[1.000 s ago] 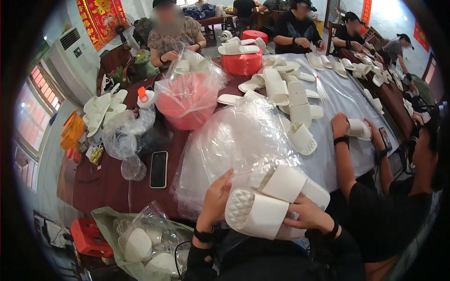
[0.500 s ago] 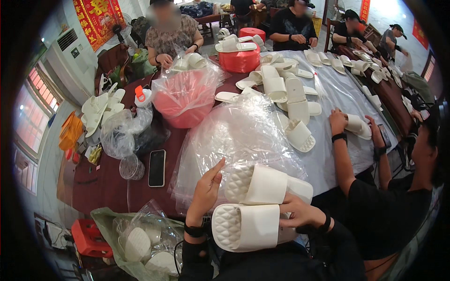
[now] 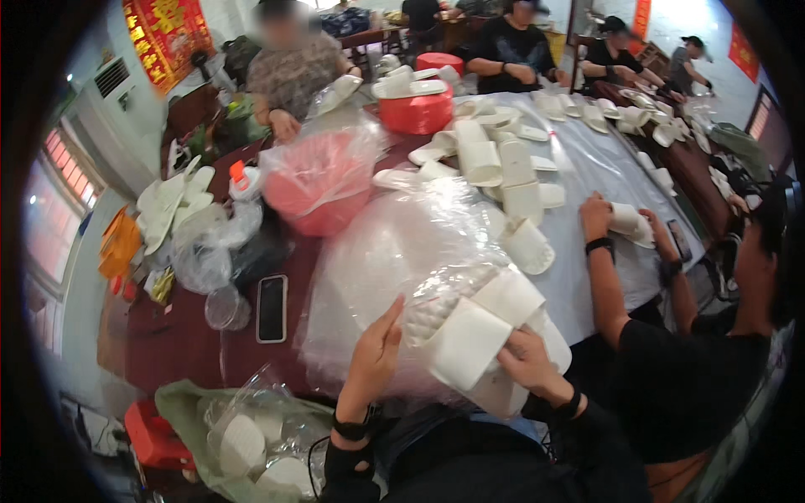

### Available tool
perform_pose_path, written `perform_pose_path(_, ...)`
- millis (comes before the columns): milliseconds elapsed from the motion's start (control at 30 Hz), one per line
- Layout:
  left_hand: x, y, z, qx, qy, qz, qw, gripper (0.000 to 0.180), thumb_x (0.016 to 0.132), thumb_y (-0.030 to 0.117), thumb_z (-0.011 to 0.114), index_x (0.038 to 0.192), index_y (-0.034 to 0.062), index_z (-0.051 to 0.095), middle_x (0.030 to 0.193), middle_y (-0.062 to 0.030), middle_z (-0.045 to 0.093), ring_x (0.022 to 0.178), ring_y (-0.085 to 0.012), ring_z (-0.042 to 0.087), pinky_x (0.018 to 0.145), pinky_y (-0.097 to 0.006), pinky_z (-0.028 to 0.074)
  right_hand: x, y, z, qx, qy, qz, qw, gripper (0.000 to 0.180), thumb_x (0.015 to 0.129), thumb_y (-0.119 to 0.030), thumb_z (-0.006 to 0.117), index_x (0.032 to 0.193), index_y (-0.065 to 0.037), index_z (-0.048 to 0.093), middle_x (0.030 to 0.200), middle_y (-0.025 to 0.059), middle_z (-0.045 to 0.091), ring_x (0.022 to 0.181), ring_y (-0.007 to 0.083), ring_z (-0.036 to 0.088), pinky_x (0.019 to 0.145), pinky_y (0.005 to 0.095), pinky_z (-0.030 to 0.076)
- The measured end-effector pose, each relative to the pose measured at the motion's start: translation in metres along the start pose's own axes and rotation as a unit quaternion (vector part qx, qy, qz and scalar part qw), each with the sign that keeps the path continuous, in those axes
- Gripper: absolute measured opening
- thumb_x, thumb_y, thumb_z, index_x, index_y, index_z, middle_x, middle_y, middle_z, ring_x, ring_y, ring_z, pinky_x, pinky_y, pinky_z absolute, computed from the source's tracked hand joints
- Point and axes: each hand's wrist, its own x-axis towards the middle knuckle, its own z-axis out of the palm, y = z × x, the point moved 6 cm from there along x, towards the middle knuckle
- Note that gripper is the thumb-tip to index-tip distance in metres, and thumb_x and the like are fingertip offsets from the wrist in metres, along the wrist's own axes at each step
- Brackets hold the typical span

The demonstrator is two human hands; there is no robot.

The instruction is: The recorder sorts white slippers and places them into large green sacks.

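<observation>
My right hand (image 3: 530, 362) grips a pair of white slide slippers (image 3: 470, 344), its fingers tucked at their straps. The slippers lie slanted, one partly over the other, with quilted insoles showing at their toe ends. Clear plastic film lies around those toe ends. Next to them on the left, my left hand (image 3: 373, 356) has its fingers stretched upward, touching or very near the film. Whether it pinches any of it is hard to see. A stack of clear plastic bags (image 3: 360, 268) spreads over the table just beyond both hands.
White slippers (image 3: 482, 155) pile up beyond the bags. A red bucket (image 3: 314, 197) lined with plastic, a phone (image 3: 272, 308) and a clear cup (image 3: 227, 308) stand left. A sack (image 3: 184, 411) of slippers sits lower left. A co-worker's arm (image 3: 605, 285) reaches in at right.
My right hand has tilted the slippers and brought them up over the bags, their toe ends now among the film. My left hand stays near its place. Across the table, a person has lifted a bagged slipper.
</observation>
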Motion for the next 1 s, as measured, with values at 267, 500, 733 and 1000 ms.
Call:
perform_pose_path(267, -0.016, 0.003, 0.024, 0.383, 0.084, 0.081, 0.916, 0.047, 0.09, 0.013, 0.046, 0.137, 0.0172, 0.043, 0.147, -0.0185, 0.024, 0.133, -0.0416, 0.024, 0.106, -0.058, 0.014, 0.009, -0.037, 0.045, -0.138, -0.067, -0.137, 0.979, 0.023, 0.075, -0.016, 0.062, 0.093, -0.002, 0.057, 0.092, 0.0196, 0.056, 0.092, 0.0377, 0.053, 0.081, 0.0448, 0.041)
perform_pose_path(500, -0.018, 0.009, 0.047, 0.33, 0.021, 0.134, 0.934, 0.041, 0.088, 0.007, 0.049, 0.129, 0.0109, 0.051, 0.141, -0.019, 0.036, 0.133, -0.0362, 0.03, 0.108, -0.055, 0.013, 0.007, -0.044, 0.046, -0.173, -0.017, -0.176, 0.969, 0.019, 0.08, -0.017, 0.058, 0.088, -0.001, 0.053, 0.093, 0.0192, 0.054, 0.091, 0.0366, 0.051, 0.083, 0.0426, 0.04)
perform_pose_path(733, -0.027, 0.024, 0.051, 0.402, 0.035, 0.217, 0.889, 0.043, 0.082, 0.009, 0.058, 0.125, 0.0126, 0.055, 0.139, -0.0178, 0.04, 0.131, -0.0345, 0.034, 0.108, -0.057, 0.014, 0.011, -0.041, 0.055, -0.182, -0.023, -0.138, 0.973, 0.023, 0.081, -0.02, 0.057, 0.093, -0.001, 0.053, 0.099, 0.0206, 0.053, 0.097, 0.0369, 0.05, 0.085, 0.0415, 0.039)
perform_pose_path(1000, -0.031, 0.037, 0.066, 0.326, 0.004, 0.25, 0.912, 0.041, 0.082, 0.011, 0.058, 0.123, 0.0178, 0.058, 0.14, -0.0113, 0.04, 0.134, -0.0308, 0.031, 0.107, -0.059, 0.008, 0.015, -0.017, 0.054, -0.237, -0.116, -0.058, 0.963, 0.025, 0.077, -0.019, 0.059, 0.095, -0.003, 0.056, 0.079, 0.0198, 0.058, 0.077, 0.041, 0.056, 0.074, 0.0487, 0.041)
